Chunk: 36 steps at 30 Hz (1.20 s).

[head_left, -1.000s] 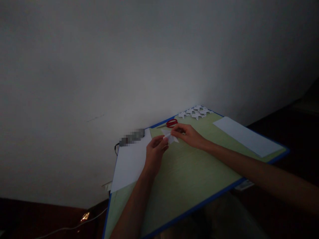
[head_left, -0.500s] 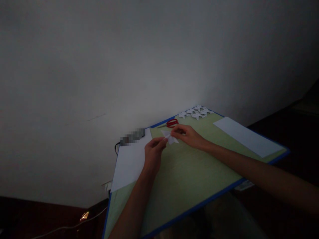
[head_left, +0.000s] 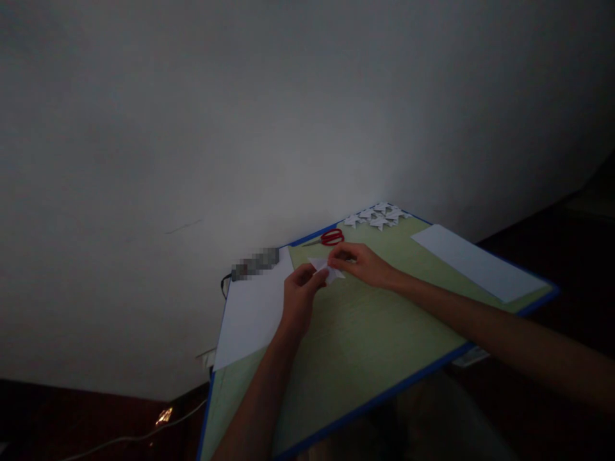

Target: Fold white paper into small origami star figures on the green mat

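A small folded white paper piece (head_left: 325, 268) sits just above the green board (head_left: 365, 333), pinched between both hands. My left hand (head_left: 298, 298) grips its near edge with thumb and fingers closed. My right hand (head_left: 362, 264) comes in from the right and pinches its far side. Red-handled scissors (head_left: 331, 237) lie on the board just beyond my right hand. Several finished folded white paper shapes (head_left: 379, 216) are grouped at the board's far corner.
A white sheet (head_left: 252, 307) lies on the board's left side and a long white strip (head_left: 478, 262) on its right. The board has a blue rim and leans near a pale wall. A cable (head_left: 144, 436) runs over the dark floor at lower left.
Both hands have stayed on the paper piece; the fingers have shifted slightly and the piece has turned a little flatter between them.
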Each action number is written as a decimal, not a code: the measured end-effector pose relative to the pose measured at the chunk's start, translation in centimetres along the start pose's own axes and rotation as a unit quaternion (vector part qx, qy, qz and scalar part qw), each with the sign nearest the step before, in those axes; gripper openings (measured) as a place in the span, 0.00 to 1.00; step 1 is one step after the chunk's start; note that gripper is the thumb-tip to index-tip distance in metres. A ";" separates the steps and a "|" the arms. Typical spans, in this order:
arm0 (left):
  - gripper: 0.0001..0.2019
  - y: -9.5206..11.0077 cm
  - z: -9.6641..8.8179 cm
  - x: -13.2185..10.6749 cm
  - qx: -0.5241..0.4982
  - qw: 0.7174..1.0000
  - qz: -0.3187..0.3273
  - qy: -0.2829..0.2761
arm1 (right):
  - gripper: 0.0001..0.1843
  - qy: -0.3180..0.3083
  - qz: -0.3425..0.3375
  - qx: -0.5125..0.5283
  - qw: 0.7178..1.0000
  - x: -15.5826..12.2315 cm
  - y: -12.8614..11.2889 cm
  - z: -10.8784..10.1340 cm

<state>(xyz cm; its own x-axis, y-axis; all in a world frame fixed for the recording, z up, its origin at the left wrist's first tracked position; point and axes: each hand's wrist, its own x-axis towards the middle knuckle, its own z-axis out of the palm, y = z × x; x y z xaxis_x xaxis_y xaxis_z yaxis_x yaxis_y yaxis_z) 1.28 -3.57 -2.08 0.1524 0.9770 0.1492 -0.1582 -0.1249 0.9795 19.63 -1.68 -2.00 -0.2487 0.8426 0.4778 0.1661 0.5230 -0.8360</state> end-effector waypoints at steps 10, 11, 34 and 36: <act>0.13 -0.5 -0.4 0.2 0.094 0.996 0.007 0.008 | 0.08 -0.011 -0.025 -0.041 0.999 -0.1 0.4 0.2; 0.13 -0.5 -0.4 0.2 0.097 0.995 0.007 0.008 | 0.09 -0.012 -0.026 -0.043 0.999 -0.1 0.3 0.2; 0.13 -0.3 -0.6 0.3 0.097 0.994 0.033 0.030 | 0.14 -0.028 0.014 -0.045 0.999 -0.3 0.2 0.0; 0.14 -0.1 -0.4 0.2 0.128 0.990 0.047 0.042 | 0.14 -0.029 0.011 -0.046 0.998 -0.2 0.2 -0.1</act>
<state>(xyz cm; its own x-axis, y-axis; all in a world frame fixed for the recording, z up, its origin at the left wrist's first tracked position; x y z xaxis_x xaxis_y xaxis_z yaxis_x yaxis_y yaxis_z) 0.93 -3.33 -2.21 0.0658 0.9686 0.2397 0.0854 -0.2448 0.9658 19.77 -1.77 -2.27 -0.2979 0.8468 0.4407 0.2581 0.5159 -0.8169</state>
